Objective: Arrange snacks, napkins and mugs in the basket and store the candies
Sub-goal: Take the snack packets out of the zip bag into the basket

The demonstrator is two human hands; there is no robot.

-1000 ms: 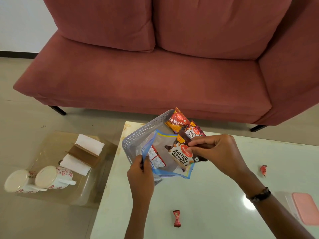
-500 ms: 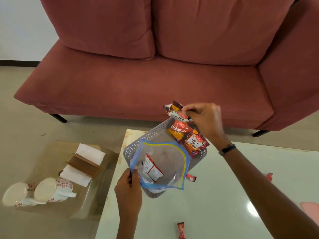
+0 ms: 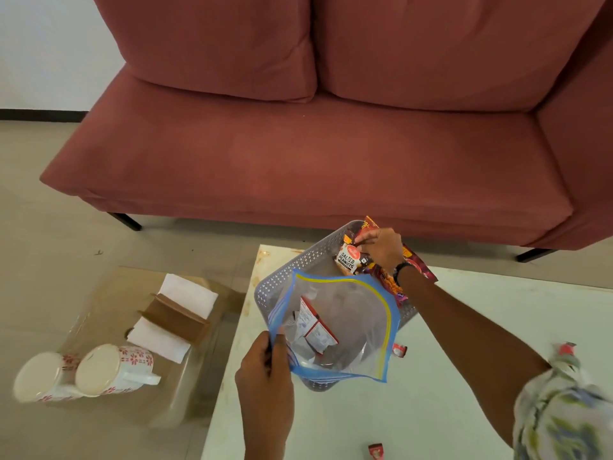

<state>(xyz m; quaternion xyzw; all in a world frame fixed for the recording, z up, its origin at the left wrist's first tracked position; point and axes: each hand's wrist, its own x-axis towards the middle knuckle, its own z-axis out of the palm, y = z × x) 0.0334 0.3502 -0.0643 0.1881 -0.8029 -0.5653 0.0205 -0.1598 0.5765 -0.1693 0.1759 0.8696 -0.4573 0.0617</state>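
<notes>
Setting the peanuts [image 3: 351,258] into the basket [image 3: 298,265] at centre frame, my right hand [image 3: 378,249] has carried the pack out of the zip bag [image 3: 335,327], fingers still pinched on its top edge. A second ago it sat at the bag's mouth; now it leans beside the other packs at the basket's far end. My left hand [image 3: 265,370] keeps its grip on the bag's rim, one pack left inside. Candies [image 3: 399,350] lie loose on the table [image 3: 464,327]; mugs [image 3: 112,370] and napkins [image 3: 187,292] wait at lower left, untouched.
</notes>
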